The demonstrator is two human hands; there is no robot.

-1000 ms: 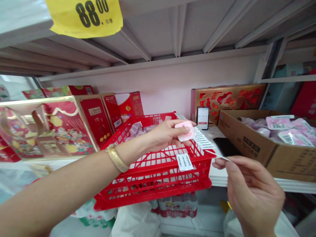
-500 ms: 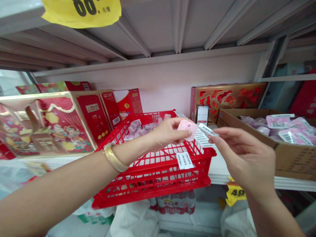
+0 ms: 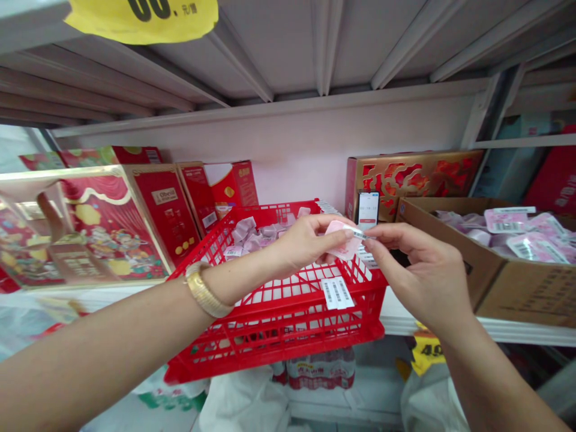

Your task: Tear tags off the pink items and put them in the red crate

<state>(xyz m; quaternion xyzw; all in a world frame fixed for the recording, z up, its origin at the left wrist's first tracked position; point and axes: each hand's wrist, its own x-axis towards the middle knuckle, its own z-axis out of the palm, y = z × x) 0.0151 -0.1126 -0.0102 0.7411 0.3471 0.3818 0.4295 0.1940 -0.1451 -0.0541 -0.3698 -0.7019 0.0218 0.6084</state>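
Pinched in my left hand [image 3: 310, 240] is a small pink sealed cup [image 3: 344, 249], its lid facing me. My right hand [image 3: 416, 264] closes thumb and finger on one end of a white barcode sticker [image 3: 357, 232], whose other end lies against the cup's lid near my left thumb. Both hands are over the right part of a red plastic crate [image 3: 270, 324]. Inside the crate, several similar pink cups [image 3: 256, 237] lie at the far left. More barcode stickers [image 3: 337, 293] hang on the crate's front rim, and a strip of them lies along its right side, partly behind my hands.
On the right stands a cardboard box [image 3: 517, 294] of pink cups with barcodes. A phone [image 3: 368, 210] leans upright against a gold-red box [image 3: 418, 174]. Red gift boxes [image 3: 166, 210] stand left. A metal shelf [image 3: 288, 54] spans overhead; bottled drinks [image 3: 321, 369] sit below.
My right hand has moved left, bringing the sticker from beside the pink cup onto its lid. My left hand keeps the cup in nearly the same place.
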